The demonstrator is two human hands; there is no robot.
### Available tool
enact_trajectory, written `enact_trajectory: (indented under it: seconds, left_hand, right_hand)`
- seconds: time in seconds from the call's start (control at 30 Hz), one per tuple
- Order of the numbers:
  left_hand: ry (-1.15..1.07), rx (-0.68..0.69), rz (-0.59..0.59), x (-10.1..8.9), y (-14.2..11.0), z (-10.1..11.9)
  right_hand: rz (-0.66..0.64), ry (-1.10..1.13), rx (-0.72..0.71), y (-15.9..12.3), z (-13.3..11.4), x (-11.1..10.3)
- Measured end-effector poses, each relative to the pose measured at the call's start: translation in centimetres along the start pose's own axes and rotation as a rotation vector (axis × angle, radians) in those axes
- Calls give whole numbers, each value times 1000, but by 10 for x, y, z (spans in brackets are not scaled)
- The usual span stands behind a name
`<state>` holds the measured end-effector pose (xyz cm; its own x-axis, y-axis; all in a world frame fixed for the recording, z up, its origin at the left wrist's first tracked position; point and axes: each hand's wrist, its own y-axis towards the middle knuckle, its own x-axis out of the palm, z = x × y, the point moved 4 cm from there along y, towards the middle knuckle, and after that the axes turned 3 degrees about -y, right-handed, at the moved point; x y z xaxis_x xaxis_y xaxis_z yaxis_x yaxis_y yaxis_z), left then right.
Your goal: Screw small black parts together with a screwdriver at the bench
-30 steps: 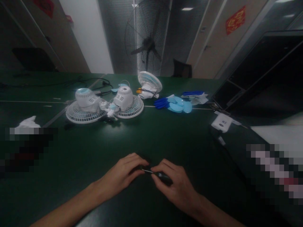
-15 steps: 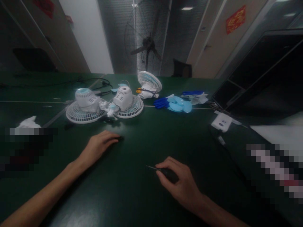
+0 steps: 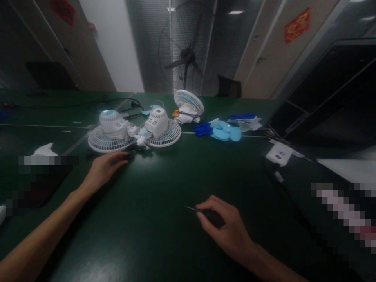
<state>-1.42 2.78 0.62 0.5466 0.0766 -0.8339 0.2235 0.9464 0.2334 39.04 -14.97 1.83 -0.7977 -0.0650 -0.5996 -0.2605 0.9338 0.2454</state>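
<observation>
My right hand (image 3: 227,225) is closed around the dark handle of a screwdriver (image 3: 191,208), its thin metal shaft pointing left over the green table. My left hand (image 3: 107,168) reaches forward, thumb and fingers pinched at a small dark piece (image 3: 131,157) whose kind is too blurred to tell. Just beyond that hand, a white fan (image 3: 110,131) lies face down on its grille. Beside it another white fan (image 3: 157,125) is also face down, with white clip parts between the two. A third small fan (image 3: 188,107) rests tilted farther back.
Light blue fan blades (image 3: 225,131) and blue gloves (image 3: 202,128) lie right of the fans. A white box (image 3: 279,153) with a dark cable sits at the right, near a large dark screen (image 3: 326,86). Crumpled white tissue (image 3: 45,150) is at the left. Cables cross the far side.
My left hand has moved left and slightly away from me, toward the fans, still pinching the small dark piece. My right hand keeps its grip on the screwdriver almost in place. The view has shifted slightly.
</observation>
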Motion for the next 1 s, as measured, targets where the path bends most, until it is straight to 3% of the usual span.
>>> enact_trajectory:
  seconds: [0.23,0.57,0.73,1.0]
  left_hand:
    - [67,-181,-86,-20,-1,-22]
    - [77,-286,-186,-18,4,-17]
    - [42,-312,-160,-20,2,-15]
    - [-94,-322,6,-20,-3,-9]
  right_hand:
    - [5,0,2,0,-1,-1]
    - [-5,2,0,0,1,1]
    - [-13,2,3,2,-1,-1]
    - [-9,-16,4,1,3,1]
